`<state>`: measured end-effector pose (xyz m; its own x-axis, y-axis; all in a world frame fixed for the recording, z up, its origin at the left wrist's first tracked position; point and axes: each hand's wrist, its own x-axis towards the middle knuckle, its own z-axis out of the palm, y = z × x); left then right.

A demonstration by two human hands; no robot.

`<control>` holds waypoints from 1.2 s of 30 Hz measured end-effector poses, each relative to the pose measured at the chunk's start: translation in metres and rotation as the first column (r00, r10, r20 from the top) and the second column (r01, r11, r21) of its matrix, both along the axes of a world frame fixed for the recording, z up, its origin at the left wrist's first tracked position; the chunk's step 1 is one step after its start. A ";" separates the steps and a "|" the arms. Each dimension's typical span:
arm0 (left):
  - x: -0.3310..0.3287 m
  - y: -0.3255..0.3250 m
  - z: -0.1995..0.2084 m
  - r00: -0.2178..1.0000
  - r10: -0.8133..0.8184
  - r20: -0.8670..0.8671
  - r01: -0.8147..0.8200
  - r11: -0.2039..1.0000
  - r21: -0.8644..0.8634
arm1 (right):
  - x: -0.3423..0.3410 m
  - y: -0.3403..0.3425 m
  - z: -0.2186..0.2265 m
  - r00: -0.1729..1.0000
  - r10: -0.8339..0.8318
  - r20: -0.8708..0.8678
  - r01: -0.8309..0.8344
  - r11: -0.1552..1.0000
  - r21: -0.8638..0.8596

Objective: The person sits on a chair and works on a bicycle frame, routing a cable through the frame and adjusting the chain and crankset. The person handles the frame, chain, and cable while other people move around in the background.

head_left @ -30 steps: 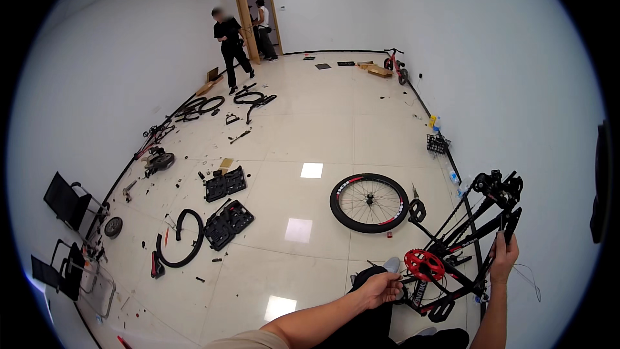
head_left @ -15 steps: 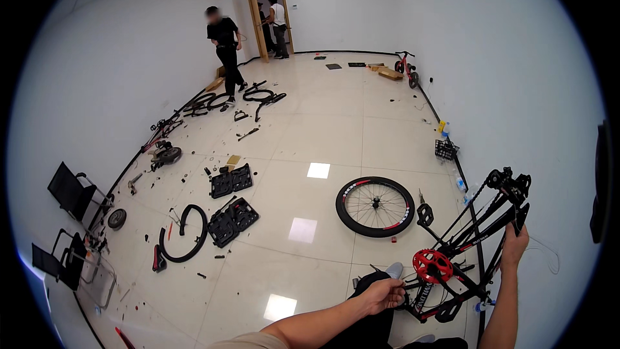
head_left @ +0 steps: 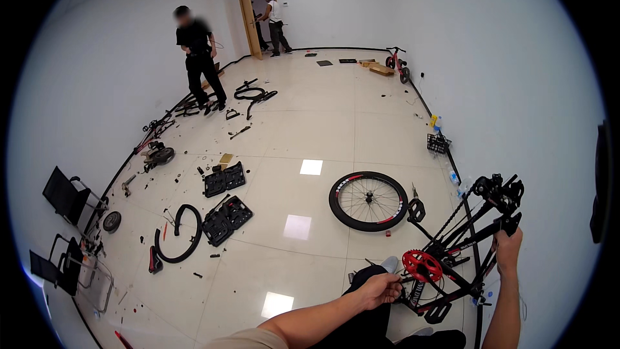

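A black bicycle frame (head_left: 460, 243) with a red chainring (head_left: 422, 265), a chain and pedals leans at the right, close to the wall. My right hand (head_left: 508, 249) is wrapped round a frame tube at its upper right end. Beside the chainring, at the frame's lower left, my left hand (head_left: 385, 289) has its fingers pinched together. Whatever lies between those fingers is too small or hidden to make out. A bicycle wheel (head_left: 369, 201) with a black tyre lies flat on the floor beyond the frame.
Two open black tool cases (head_left: 226, 220) lie left of centre, near a loose tyre (head_left: 195, 238) and a saddle (head_left: 155, 260). Chairs (head_left: 68, 197) stand along the left wall. A person in black (head_left: 199, 58) stands among bicycle parts farther off; another person (head_left: 275, 22) is by the door.
The person in black has stepped left and nearer. My view has shifted slightly, moving the room leftward in the picture. Both my hands keep about the same places on and beside the frame.
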<state>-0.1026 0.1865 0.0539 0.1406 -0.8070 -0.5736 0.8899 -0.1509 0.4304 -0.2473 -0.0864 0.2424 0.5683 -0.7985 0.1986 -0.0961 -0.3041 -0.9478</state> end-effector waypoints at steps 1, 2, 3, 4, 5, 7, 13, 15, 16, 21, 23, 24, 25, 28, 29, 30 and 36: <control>0.000 -0.002 0.001 1.000 -0.007 0.005 0.007 1.000 -0.002 | -0.005 -0.024 -0.024 0.996 -0.093 -0.011 0.090 0.986 -0.137; 0.000 -0.004 0.000 1.000 -0.004 0.005 0.004 1.000 0.000 | -0.005 -0.039 -0.040 0.984 -0.175 -0.016 0.164 0.949 -0.271; 0.001 -0.001 -0.001 1.000 0.015 0.000 -0.015 1.000 0.013 | 0.000 -0.039 -0.043 0.976 -0.218 -0.007 0.206 0.931 -0.301; 0.000 -0.001 0.003 0.999 0.024 0.024 -0.025 0.999 0.029 | 0.002 -0.037 -0.041 0.965 -0.262 -0.001 0.247 0.911 -0.332; -0.001 -0.001 0.002 0.999 0.023 0.039 -0.024 0.999 0.029 | 0.005 -0.038 -0.044 0.955 -0.294 0.035 0.281 0.864 -0.417; -0.004 -0.002 0.000 0.999 0.015 0.050 -0.016 1.000 0.020 | 0.000 -0.044 -0.049 0.951 -0.307 0.029 0.289 0.854 -0.432; -0.007 0.001 0.005 0.999 0.005 0.047 -0.004 1.000 -0.017 | -0.001 -0.057 -0.055 0.949 -0.310 0.054 0.303 0.854 -0.423; -0.006 0.004 0.002 0.999 0.023 0.048 -0.023 1.000 -0.004 | 0.003 -0.053 -0.056 0.954 -0.293 0.058 0.291 0.869 -0.400; -0.007 0.001 0.003 0.999 0.020 0.050 -0.020 1.000 -0.003 | 0.004 -0.053 -0.056 0.952 -0.294 0.085 0.302 0.858 -0.417; -0.009 0.003 0.005 0.998 -0.001 0.064 0.001 1.000 -0.002 | 0.004 -0.066 -0.061 0.952 -0.289 0.104 0.306 0.865 -0.397; -0.007 0.004 0.002 0.997 -0.011 0.070 0.012 1.000 -0.011 | 0.012 -0.057 -0.058 0.949 -0.282 0.143 0.316 0.853 -0.415; -0.006 0.004 0.000 0.998 -0.011 0.061 0.011 1.000 -0.007 | 0.015 -0.052 -0.056 0.943 -0.294 0.159 0.334 0.839 -0.429; -0.007 0.005 -0.001 0.999 -0.010 0.047 0.010 1.000 -0.004 | 0.015 -0.049 -0.055 0.945 -0.295 0.139 0.326 0.865 -0.380; -0.006 0.004 -0.001 0.999 -0.013 0.035 0.013 1.000 -0.001 | 0.016 -0.043 -0.050 0.947 -0.289 0.138 0.317 0.904 -0.288; -0.005 0.003 -0.001 0.999 -0.017 0.038 0.017 1.000 -0.006 | 0.018 -0.040 -0.049 0.943 -0.282 0.175 0.323 0.898 -0.297; -0.004 0.004 -0.001 0.999 -0.014 0.040 0.015 1.000 -0.002 | 0.021 -0.039 -0.052 0.940 -0.269 0.209 0.324 0.898 -0.299; -0.004 0.005 0.000 0.999 -0.005 0.040 0.005 1.000 0.014 | 0.023 -0.026 -0.044 0.930 -0.315 0.189 0.360 0.885 -0.297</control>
<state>-0.1069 0.1917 0.0543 0.1597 -0.7996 -0.5789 0.8714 -0.1614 0.4633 -0.2242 -0.1123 0.1988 0.2268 -0.8169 0.5303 -0.1286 -0.5649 -0.8151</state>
